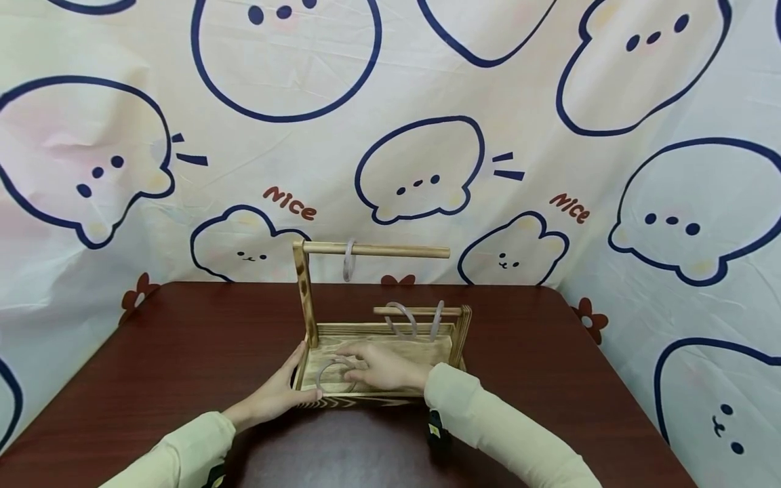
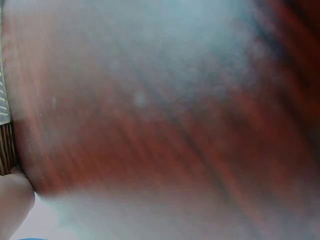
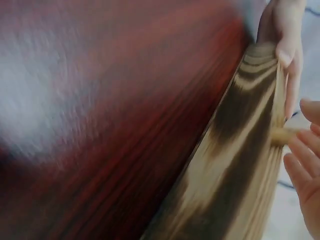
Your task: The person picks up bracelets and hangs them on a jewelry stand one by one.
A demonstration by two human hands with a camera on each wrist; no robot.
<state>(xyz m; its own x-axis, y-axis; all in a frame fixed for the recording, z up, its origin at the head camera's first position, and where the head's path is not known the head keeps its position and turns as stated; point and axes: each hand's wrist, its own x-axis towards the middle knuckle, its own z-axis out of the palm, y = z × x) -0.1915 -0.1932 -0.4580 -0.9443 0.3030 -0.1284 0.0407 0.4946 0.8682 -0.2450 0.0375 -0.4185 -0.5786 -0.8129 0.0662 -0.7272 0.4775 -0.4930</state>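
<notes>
1. We start at the ring lying flat on the floor of the wooden tray, in its near left corner.
2. Our right hand lies over the tray floor, its fingers stretched leftward and their tips on the ring's right side; whether they pinch it or only touch it, we cannot tell from the head view.
3. In the right wrist view that right hand shows at the right edge, fingers loosely bent beside the tray's striped wooden wall.
4. Our left hand rests against the tray's left end, fingers straight along the outside wall and the thumb along the near left corner.
5. The left wrist view is blurred: only a bit of the left hand and the table come through.
6. Moving outward, a tall post rises from the tray's left end and carries a long upper bar, with one pale ring hanging on it near the post.
7. Further right, a lower bar sits at the tray's back, holding two more rings.
8. The tray stands on a dark red-brown table.
9. Behind it all hangs a white cloth printed with blue-outlined cartoon animals.
</notes>
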